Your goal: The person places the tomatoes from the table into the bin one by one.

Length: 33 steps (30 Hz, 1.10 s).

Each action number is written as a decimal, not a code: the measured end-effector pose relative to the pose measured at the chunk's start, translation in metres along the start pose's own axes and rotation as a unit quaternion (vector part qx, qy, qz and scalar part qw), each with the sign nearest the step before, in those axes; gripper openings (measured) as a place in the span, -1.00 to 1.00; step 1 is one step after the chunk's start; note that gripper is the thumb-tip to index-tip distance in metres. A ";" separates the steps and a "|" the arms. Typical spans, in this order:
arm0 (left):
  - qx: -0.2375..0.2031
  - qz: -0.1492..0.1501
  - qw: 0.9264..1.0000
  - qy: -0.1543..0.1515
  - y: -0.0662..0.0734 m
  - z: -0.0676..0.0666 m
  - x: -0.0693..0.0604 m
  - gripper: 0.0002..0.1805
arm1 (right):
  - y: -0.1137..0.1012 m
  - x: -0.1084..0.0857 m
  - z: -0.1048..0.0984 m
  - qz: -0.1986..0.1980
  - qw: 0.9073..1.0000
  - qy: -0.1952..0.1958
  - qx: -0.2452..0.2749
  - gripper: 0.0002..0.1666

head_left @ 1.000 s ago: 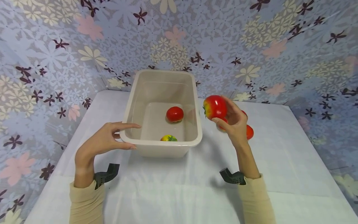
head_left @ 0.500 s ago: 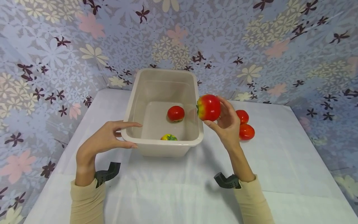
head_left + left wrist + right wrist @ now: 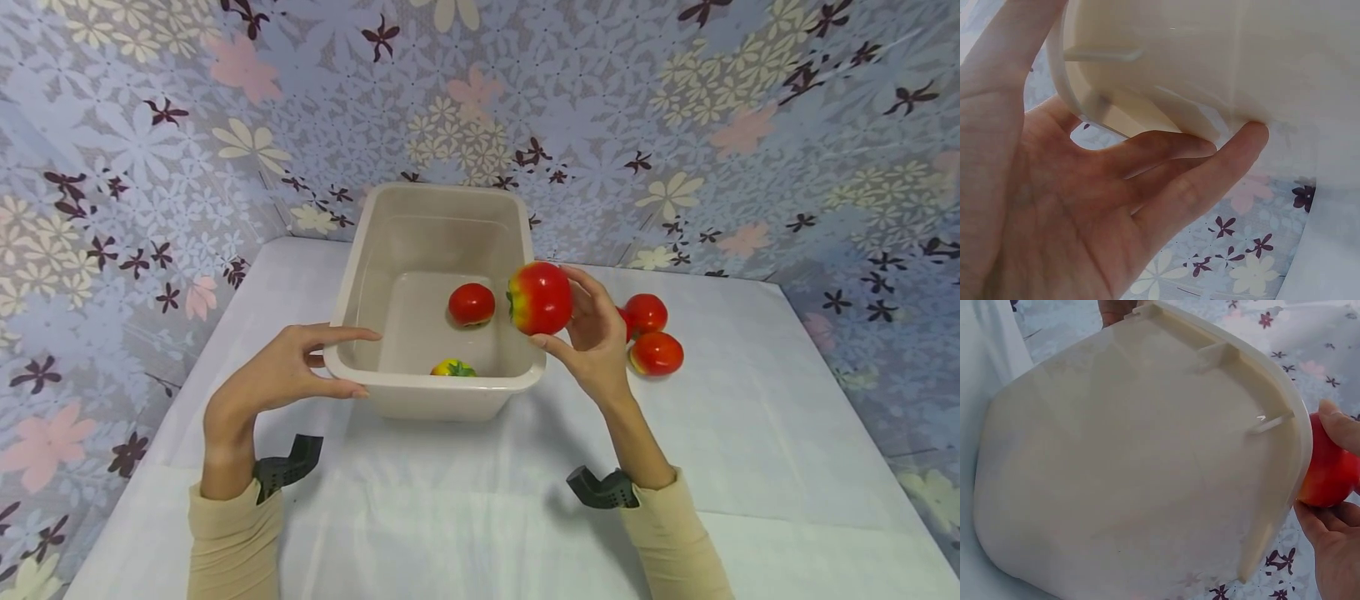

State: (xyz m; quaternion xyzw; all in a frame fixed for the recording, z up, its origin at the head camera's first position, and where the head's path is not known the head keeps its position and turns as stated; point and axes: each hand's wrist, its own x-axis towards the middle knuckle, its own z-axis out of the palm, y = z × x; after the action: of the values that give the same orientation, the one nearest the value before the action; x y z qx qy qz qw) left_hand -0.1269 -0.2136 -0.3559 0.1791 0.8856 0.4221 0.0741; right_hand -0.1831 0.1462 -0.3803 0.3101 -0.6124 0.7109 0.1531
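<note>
A beige bin stands on the white cloth. The left hand grips its near left corner, a finger over the rim and the thumb along the front; in the left wrist view that hand's fingers lie against the outer wall. At the bin's right rim, the right hand holds a large red and yellow tomato between thumb and fingers. The right wrist view shows this tomato partly behind the rim. Inside the bin lie a red tomato and a yellow-green one, partly hidden by the front rim.
Right of the right hand, a red tomato lies behind another, with part of a further one showing beside the hand. A flowered cloth rises behind the table. Each wrist carries a dark mount.
The right hand has moved left with its tomato, from beside the bin to its right rim, uncovering more of the tomatoes on the table. The left hand has stayed on the corner.
</note>
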 end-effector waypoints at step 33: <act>0.001 0.007 1.000 0.001 0.000 0.000 0.000 -0.32 | 0.008 -0.004 0.002 -0.003 0.998 -0.027 -0.059 -0.11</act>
State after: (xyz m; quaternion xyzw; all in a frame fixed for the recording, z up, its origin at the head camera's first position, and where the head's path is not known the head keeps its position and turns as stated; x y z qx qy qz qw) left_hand -0.1266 -0.2133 -0.3558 0.1851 0.8849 0.4217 0.0702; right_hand -0.1846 0.1430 -0.3885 0.3209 -0.6563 0.6647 0.1566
